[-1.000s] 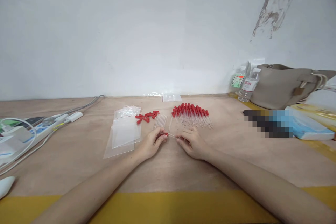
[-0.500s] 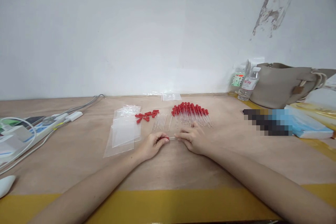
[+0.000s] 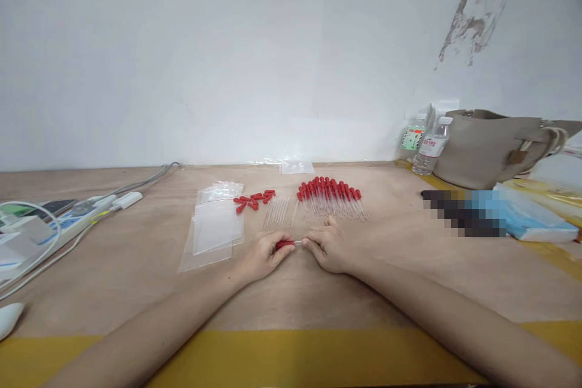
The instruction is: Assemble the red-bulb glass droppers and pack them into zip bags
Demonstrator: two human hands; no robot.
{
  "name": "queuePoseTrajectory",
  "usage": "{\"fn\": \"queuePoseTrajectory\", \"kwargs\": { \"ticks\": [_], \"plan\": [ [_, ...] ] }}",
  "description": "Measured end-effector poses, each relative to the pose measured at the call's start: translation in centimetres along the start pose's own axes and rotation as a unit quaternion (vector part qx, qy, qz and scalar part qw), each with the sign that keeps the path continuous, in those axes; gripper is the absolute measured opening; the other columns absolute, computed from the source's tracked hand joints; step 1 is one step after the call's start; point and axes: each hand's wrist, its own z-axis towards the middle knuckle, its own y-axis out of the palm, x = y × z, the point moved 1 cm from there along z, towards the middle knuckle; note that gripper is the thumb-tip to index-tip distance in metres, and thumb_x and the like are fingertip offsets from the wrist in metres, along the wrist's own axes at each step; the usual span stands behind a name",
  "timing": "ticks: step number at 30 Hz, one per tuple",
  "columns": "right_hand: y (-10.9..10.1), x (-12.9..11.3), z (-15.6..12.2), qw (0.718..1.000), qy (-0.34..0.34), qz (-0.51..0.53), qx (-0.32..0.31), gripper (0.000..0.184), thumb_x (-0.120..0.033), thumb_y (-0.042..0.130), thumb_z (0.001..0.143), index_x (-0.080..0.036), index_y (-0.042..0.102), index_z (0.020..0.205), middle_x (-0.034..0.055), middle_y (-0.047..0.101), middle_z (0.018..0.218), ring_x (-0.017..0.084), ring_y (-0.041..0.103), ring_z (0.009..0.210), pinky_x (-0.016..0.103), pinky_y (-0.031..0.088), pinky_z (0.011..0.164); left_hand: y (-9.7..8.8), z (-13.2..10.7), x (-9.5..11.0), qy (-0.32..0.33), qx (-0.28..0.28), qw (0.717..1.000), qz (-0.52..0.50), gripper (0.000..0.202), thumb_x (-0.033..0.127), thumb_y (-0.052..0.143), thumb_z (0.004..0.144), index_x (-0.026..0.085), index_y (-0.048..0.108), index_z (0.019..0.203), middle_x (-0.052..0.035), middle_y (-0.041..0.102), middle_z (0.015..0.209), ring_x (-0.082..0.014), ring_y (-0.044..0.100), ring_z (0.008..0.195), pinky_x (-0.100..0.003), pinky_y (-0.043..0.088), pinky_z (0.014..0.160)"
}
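Observation:
Between the thumb and fingers of my left hand (image 3: 266, 254) is a red rubber bulb (image 3: 284, 244), closed in a pinch. A thin clear dropper tube (image 3: 298, 243) runs from the bulb's end to my right hand (image 3: 331, 247), whose fingertips pinch it. Just beyond my hands lie several bare dropper tubes (image 3: 278, 211), side by side. Loose red bulbs (image 3: 253, 202) are scattered to their left. Behind my right hand, droppers fitted with red bulbs (image 3: 330, 189) are fanned out in a dense row, tubes toward me.
Clear zip bags (image 3: 217, 230) lie left of the bulbs, and another bag (image 3: 297, 168) is by the wall. A power strip (image 3: 68, 227) with cables fills the left side. Bottles (image 3: 430, 148), a grey handbag (image 3: 488, 148) and a blue-white packet (image 3: 536, 218) stand at right.
More of the red bulb shows in my left hand, and less tube shows between my hands. My right fingers have drawn closer together around the tube.

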Motion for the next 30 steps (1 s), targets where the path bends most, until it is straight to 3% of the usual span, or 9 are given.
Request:
{"fn": "queuePoseTrajectory", "kwargs": {
  "ticks": [8,13,18,21,24,27,30],
  "plan": [
    [0.6,0.0,0.4,0.998,0.032,0.054,-0.030,0.031,-0.025,0.034,0.087,-0.020,0.059,0.070,-0.0005,0.066,0.070,0.011,0.052,0.059,0.032,0.025,0.071,-0.1,0.3,-0.1,0.047,0.002,0.999,0.024,0.017,0.028,0.045,0.083,0.018,0.059,0.086,-0.0018,0.061,0.074,-0.0127,0.055,0.066,-0.024,0.042,0.062],
    [-0.1,-0.2,0.4,0.993,0.031,0.099,-0.053,0.032,-0.026,0.030,0.089,-0.021,0.059,0.074,-0.0005,0.066,0.074,0.014,0.056,0.068,0.033,0.029,0.077,-0.4,0.4,0.0,0.063,-0.004,0.998,0.028,0.020,0.030,0.044,0.084,0.018,0.059,0.089,-0.0031,0.063,0.080,-0.0136,0.056,0.071,-0.024,0.043,0.066],
    [-1.4,0.3,0.6,0.990,0.035,0.125,-0.048,0.024,-0.024,0.037,0.084,-0.021,0.061,0.080,0.0024,0.065,0.077,0.015,0.056,0.067,0.026,0.037,0.063,-2.1,0.9,-1.1,0.048,0.049,0.997,0.026,0.022,0.031,0.047,0.082,0.018,0.057,0.097,-0.0049,0.062,0.093,-0.0162,0.056,0.087,-0.028,0.043,0.077],
    [-1.9,2.2,1.5,0.981,0.118,0.153,-0.030,0.024,-0.024,0.040,0.081,-0.020,0.062,0.074,0.0011,0.064,0.070,0.014,0.056,0.061,0.023,0.037,0.055,-3.8,1.3,-3.1,0.015,0.138,0.985,0.098,0.019,0.030,0.049,0.080,0.019,0.059,0.093,-0.0052,0.060,0.095,-0.0193,0.053,0.093,-0.033,0.039,0.085],
    [-2.1,4.5,3.3,0.960,0.242,0.141,-0.009,0.025,-0.030,0.045,0.078,-0.018,0.061,0.063,0.0019,0.063,0.063,0.014,0.057,0.059,0.022,0.036,0.053,-5.0,1.6,-5.1,-0.054,0.186,0.965,0.174,0.018,0.026,0.045,0.080,0.020,0.061,0.082,-0.0040,0.061,0.087,-0.0197,0.053,0.087,-0.033,0.039,0.081],
    [-1.8,6.1,5.3,0.938,0.341,0.061,0.013,0.026,-0.036,0.049,0.074,-0.019,0.061,0.058,0.0023,0.063,0.063,0.016,0.057,0.064,0.024,0.037,0.057,-5.3,1.7,-6.4,-0.104,0.178,0.956,0.209,0.015,0.025,0.047,0.077,0.021,0.061,0.078,-0.0034,0.059,0.084,-0.0198,0.054,0.082,-0.031,0.041,0.075],
    [-0.9,6.7,7.2,0.926,0.375,0.011,0.025,0.028,-0.038,0.048,0.074,-0.020,0.062,0.058,0.0041,0.064,0.067,0.019,0.058,0.071,0.029,0.036,0.066,-5.0,1.7,-7.1,-0.126,0.157,0.953,0.225,0.012,0.026,0.050,0.074,0.020,0.060,0.074,-0.0040,0.057,0.085,-0.0207,0.053,0.083,-0.030,0.042,0.074]
  ]
}}
